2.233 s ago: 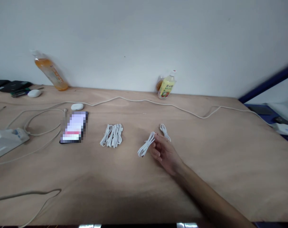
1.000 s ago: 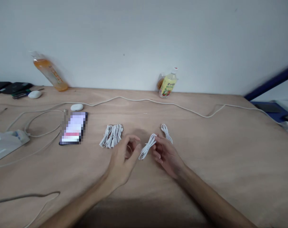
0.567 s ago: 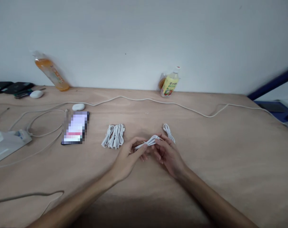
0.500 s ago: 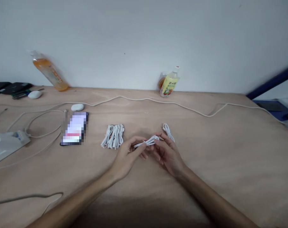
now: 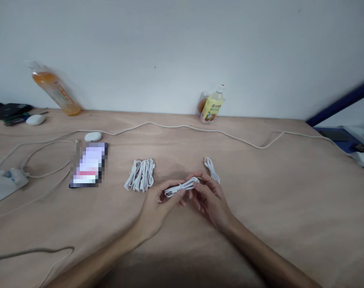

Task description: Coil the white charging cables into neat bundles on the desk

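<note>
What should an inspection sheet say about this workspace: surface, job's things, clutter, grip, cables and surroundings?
Surface: wooden tabletop, with a small pale scrap on it.
Job's things: tied white cable bundle in hand; row of bundles to its left; single bundle to its right.
Clutter: phone, screen pixelated; white earbud case; orange drink bottle, tilted; yellow-labelled bottle.
Grip: left hand and right hand both closed on the held bundle.
Cables: long white cord spans the tabletop.
Surroundings: pale wall behind; blue frame at right.
</note>
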Tool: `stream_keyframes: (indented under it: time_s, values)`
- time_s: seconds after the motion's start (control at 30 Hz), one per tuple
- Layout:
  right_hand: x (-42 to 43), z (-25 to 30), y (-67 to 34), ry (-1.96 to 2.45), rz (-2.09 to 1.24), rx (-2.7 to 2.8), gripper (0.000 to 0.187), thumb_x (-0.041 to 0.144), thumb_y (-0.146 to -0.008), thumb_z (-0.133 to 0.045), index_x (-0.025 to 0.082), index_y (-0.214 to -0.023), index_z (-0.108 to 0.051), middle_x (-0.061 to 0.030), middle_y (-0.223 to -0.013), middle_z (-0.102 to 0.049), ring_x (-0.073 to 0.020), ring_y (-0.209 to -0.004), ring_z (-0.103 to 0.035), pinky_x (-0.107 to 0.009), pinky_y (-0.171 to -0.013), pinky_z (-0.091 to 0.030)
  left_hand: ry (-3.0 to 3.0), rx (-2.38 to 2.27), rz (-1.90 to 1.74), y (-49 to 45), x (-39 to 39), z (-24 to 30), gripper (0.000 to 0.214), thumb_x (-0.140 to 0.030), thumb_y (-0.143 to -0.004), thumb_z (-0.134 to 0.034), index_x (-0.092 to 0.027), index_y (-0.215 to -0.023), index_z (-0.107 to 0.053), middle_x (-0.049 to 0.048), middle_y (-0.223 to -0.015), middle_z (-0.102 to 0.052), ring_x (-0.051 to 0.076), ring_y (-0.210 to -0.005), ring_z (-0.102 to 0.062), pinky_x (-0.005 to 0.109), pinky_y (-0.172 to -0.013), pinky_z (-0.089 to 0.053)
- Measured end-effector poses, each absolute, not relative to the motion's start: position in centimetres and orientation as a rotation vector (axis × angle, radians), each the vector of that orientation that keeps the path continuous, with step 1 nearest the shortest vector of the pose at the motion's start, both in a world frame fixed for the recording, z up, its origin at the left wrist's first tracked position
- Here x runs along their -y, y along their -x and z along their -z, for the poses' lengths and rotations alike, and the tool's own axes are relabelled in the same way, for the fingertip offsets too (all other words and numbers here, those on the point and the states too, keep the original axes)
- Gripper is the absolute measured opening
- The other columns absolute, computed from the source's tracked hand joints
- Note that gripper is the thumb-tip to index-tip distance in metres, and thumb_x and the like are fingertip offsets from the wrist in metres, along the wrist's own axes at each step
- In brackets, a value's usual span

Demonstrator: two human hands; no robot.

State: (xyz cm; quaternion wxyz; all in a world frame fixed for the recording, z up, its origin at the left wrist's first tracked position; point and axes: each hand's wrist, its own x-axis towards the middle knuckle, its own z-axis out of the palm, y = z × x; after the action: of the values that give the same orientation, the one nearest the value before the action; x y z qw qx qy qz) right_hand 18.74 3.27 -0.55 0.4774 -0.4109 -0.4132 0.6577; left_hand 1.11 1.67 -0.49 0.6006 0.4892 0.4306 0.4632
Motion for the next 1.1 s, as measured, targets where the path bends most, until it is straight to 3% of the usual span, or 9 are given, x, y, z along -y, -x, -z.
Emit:
stream_keyframes:
  time_s: [0.3, 0.47, 0.67, 0.93, 1.1]
  values:
    - [-2.91, 0.54, -18.85, 1.063, -1.584, 0.984, 0.037, 0.056, -0.084, -0.084, 0.023, -0.094, -0.071, 0.005, -0.062, -0.059, -0.0097, -0.045, -0.042, -0.018, -0.037, -0.032, -1.172, -1.002, -1.093, -0.87, -1.5, 0.37, 0.029, -0.033, -0.097, -0.08, -0.015, -0.119, -0.082, 0.0075, -0.1, -0.087, 0.017, -0.074, -0.078, 0.028, -0.073, -0.066]
    - [-2.73, 0.54, -18.97, 1.097, -1.565, 1.003, 0.039, 0.059, -0.087, -0.083, 0.023, -0.096, -0.072, 0.0046, -0.063, -0.058, -0.0099, -0.046, -0.043, -0.019, -0.039, -0.033, -1.206, -1.055, -1.109, -0.73, -1.5, 0.09, 0.029, -0.034, -0.097, -0.081, -0.017, -0.12, -0.083, 0.0104, -0.114, -0.086, 0.018, -0.075, -0.078, 0.029, -0.074, -0.067]
    - [-2.85, 0.67, -18.96, 1.056, -1.606, 1.028, 0.049, 0.069, -0.086, -0.082, 0.022, -0.096, -0.072, 0.0042, -0.064, -0.059, -0.0101, -0.047, -0.043, -0.02, -0.04, -0.035, -1.23, -0.993, -1.132, -0.89, -1.62, -0.13, 0.026, -0.034, -0.098, -0.08, -0.016, -0.117, -0.085, 0.0077, -0.096, -0.086, 0.017, -0.071, -0.076, 0.027, -0.07, -0.066]
    - [-2.84, 0.45, -18.8, 1.053, -1.605, 1.009, 0.038, 0.058, -0.087, -0.083, 0.022, -0.093, -0.074, 0.0039, -0.063, -0.059, -0.0105, -0.048, -0.044, -0.019, -0.04, -0.035, -1.223, -1.001, -1.144, -0.78, -1.57, -0.03, 0.026, -0.029, -0.095, -0.082, -0.018, -0.119, -0.083, 0.0092, -0.113, -0.086, 0.014, -0.071, -0.075, 0.025, -0.066, -0.066]
    - [-2.96, 0.24, -18.72, 1.0, -1.683, 0.935, 0.026, 0.046, -0.083, -0.081, 0.022, -0.089, -0.073, 0.0045, -0.06, -0.062, -0.0087, -0.042, -0.041, -0.019, -0.038, -0.029, -1.302, -1.051, -1.2, -0.62, -1.37, 0.13, 0.025, -0.026, -0.093, -0.085, -0.02, -0.117, -0.081, 0.0062, -0.11, -0.083, 0.016, -0.078, -0.077, 0.025, -0.07, -0.066]
